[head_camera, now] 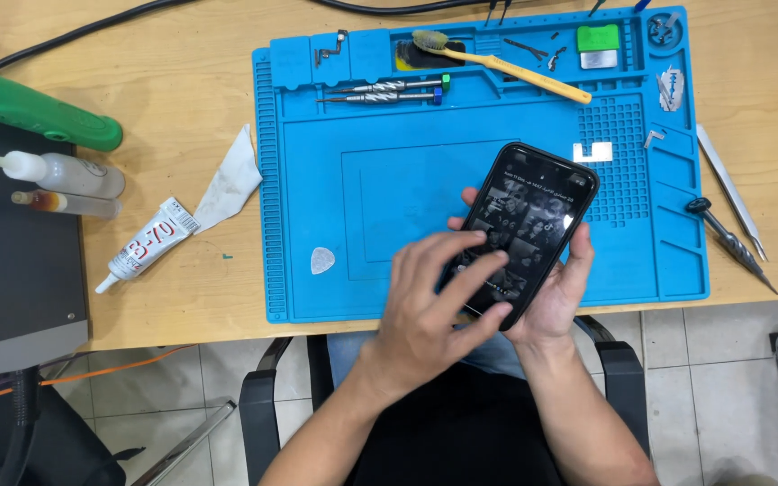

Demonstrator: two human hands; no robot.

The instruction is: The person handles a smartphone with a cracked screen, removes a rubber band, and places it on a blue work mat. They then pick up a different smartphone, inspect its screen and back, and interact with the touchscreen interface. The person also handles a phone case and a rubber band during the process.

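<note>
Head view, phone (533, 225) cradled between hands (425, 306)

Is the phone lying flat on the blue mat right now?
No: the phone is cradled off the blue mat in the right hand, while the left hand touches its lit screen.

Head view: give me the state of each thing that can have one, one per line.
Phone: screen lit, held over the blue mat.
Right hand: grips the phone from below.
Left hand: fingers on the screen.
Glue tube: capped, lying flat.
Toothbrush: lying across the mat's top trays.
Two screwdrivers: lying side by side.
</note>
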